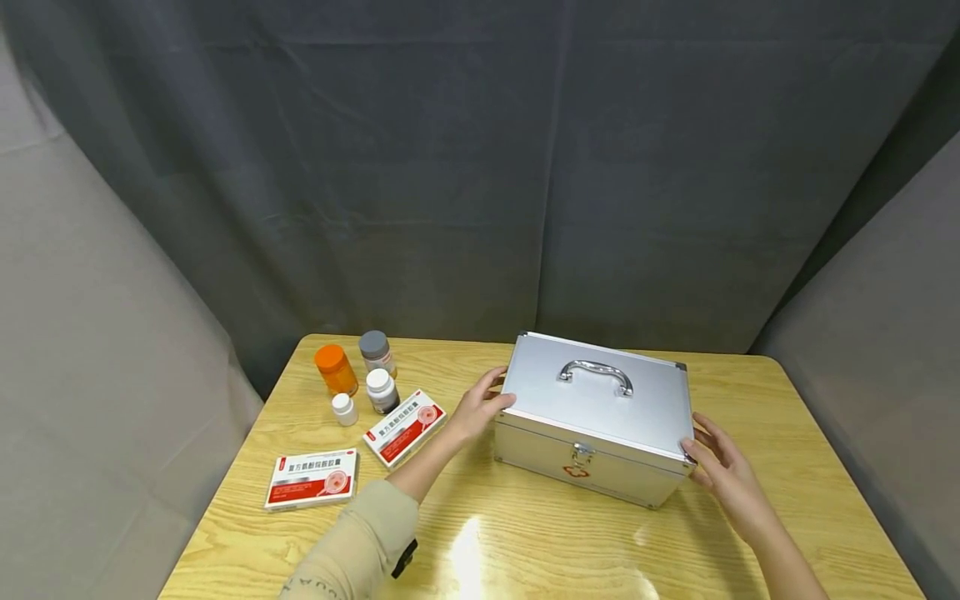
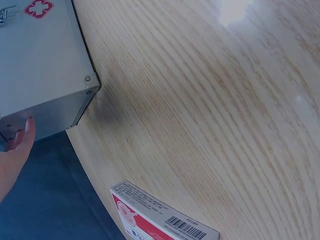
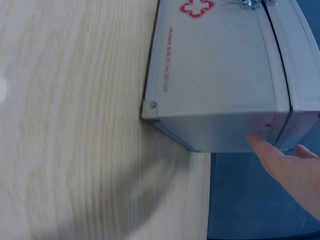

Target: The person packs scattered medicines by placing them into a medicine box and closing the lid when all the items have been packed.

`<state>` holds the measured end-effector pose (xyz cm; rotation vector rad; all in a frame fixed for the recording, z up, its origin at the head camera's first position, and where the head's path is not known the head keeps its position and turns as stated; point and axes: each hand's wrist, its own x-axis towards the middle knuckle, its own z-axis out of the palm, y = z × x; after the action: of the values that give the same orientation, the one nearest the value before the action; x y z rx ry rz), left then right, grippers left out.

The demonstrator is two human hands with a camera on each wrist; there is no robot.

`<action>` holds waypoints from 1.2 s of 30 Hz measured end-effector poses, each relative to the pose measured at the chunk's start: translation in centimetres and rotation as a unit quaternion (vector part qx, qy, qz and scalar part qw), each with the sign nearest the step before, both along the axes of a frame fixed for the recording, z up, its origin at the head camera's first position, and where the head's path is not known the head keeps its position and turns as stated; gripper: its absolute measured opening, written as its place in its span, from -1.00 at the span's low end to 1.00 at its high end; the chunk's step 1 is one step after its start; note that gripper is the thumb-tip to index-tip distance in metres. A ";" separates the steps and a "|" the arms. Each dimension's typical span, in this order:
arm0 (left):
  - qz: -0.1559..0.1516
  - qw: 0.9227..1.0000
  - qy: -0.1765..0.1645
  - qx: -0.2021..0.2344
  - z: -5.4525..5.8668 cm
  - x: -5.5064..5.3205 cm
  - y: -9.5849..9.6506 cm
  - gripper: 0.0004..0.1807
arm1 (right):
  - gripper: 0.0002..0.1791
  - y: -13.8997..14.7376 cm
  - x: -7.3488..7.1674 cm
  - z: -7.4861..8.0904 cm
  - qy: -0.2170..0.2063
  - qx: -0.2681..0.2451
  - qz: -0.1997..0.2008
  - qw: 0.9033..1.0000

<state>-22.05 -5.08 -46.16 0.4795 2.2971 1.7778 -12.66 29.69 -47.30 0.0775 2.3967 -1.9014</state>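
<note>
A silver metal first-aid case (image 1: 573, 467) stands on the table with its lid down. Its chrome handle (image 1: 596, 367) is on top, and a latch (image 1: 582, 453) and a red-and-white cross emblem (image 3: 196, 6) mark the front. My left hand (image 1: 474, 408) touches the left end, thumb near the lid's edge. Fingertips (image 2: 30, 125) of that hand rest against the end wall in the left wrist view. At the right end, my right hand (image 1: 723, 471) has its thumb by the front lid corner and its fingers along the side. Part of each hand's fingers is hidden.
Left on the table (image 1: 787, 467) stand an orange bottle (image 1: 337, 371), a grey-capped bottle (image 1: 377, 353) and two white-capped bottles (image 1: 382, 392). Two red-and-white medicine boxes (image 1: 312, 479) lie nearby, one close to my left forearm. A dark curtain (image 1: 420, 183) hangs behind.
</note>
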 end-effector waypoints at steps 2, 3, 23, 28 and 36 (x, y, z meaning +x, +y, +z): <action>-0.004 1.000 -0.003 0.001 -0.1 0.0 0.0 -0.41 | -0.27 -0.2 0.1 -0.1 -0.008 -0.002 -0.008 1.000; -0.006 1.000 -0.002 0.002 -0.2 0.0 0.0 -0.41 | -0.27 -0.3 0.1 -0.2 -0.011 -0.002 -0.012 1.000; 0.015 1.000 0.007 0.013 -0.6 0.3 -0.4 -0.42 | -0.26 -0.6 -0.7 -0.4 -0.030 0.024 0.002 0.999; 0.029 0.999 0.011 0.006 -0.4 0.5 -0.6 -0.42 | -0.27 -0.6 -1.3 -0.4 -0.019 0.029 0.021 0.999; 0.049 0.999 0.011 0.008 -0.8 0.5 -0.9 -0.41 | -0.27 -0.9 -2.4 -0.4 -0.012 0.014 0.035 0.999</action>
<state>-21.53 -5.99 -47.00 0.3980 2.3621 1.8444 -15.10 28.82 -47.70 0.0175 2.3788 -1.8274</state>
